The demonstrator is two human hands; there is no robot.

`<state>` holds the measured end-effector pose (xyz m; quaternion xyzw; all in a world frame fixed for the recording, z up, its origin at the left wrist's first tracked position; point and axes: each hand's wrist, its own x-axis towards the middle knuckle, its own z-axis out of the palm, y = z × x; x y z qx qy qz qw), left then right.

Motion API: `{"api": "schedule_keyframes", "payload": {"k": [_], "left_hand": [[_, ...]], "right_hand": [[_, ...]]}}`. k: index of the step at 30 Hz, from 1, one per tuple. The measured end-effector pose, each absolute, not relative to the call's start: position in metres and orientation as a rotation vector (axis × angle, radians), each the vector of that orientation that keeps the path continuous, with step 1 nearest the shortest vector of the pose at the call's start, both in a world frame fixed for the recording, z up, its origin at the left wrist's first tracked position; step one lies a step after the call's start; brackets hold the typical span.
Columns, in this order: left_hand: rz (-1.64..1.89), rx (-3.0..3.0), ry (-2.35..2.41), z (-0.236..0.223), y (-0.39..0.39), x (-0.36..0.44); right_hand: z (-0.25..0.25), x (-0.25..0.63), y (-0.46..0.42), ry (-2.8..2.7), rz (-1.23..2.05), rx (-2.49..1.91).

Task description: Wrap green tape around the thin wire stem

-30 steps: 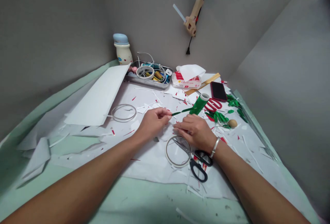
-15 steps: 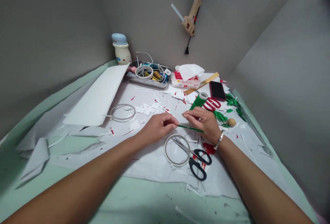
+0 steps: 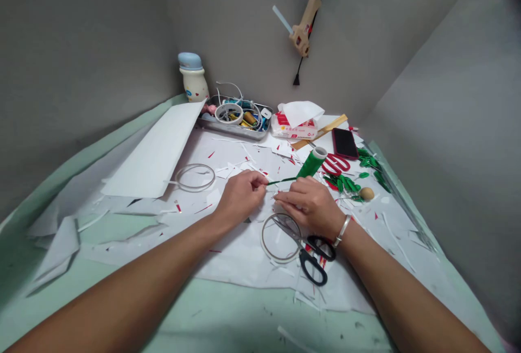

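Green strip (image 3: 280, 181), narrow, one: runs nearly straight from the fingertips of my left hand (image 3: 243, 193) to beside the green spool (image 3: 310, 164); its far end is hidden. Left hand: closed, thumb and fingers pinching the strip. Right hand (image 3: 312, 204): fingers bent, just in front of the spool; whether it grips anything I cannot tell. Spool: tilted, lower end hidden behind that hand. Black-handled scissors (image 3: 313, 267), one: near my right wrist, blades lying across a tape ring (image 3: 262, 237) on the paper-covered counter (image 3: 252, 315). Green pieces (image 3: 345, 184), several, and a round bead (image 3: 367, 194): beyond my right hand. Handling note, my judgement: a light, even pull suits so thin a strip; hold it untwisted, pinch close to the end, steady the spool against rolling.
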<state>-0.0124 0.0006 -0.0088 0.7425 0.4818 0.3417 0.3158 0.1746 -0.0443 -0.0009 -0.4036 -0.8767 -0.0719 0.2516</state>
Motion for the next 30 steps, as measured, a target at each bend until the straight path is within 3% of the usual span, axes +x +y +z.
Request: {"api": "schedule_keyframes", "payload": {"k": [6, 11, 18, 24, 30], "left_hand": [[0.738, 2.263, 0.886, -0.008, -0.010, -0.010], [0.765, 1.893, 0.831, -0.004, -0.007, -0.010], [0.905, 1.482, 1.000, -0.003, 0.002, -0.012], [0.914, 1.871, 1.280, -0.007, 0.001, -0.013], [0.755, 2.265, 0.898, -0.007, -0.009, -0.011]], "right_hand": [[0.004, 0.188, -0.039, -2.148, -0.027, -1.208], [0.000, 0.197, -0.033, -2.027, 0.119, -1.272], [-0.010, 0.181, -0.038, -2.375, -0.008, -1.183], [0.000, 0.175, -0.045, -2.401, -0.217, -1.094], [0.004, 0.187, -0.039, -2.140, -0.005, -1.194]]}}
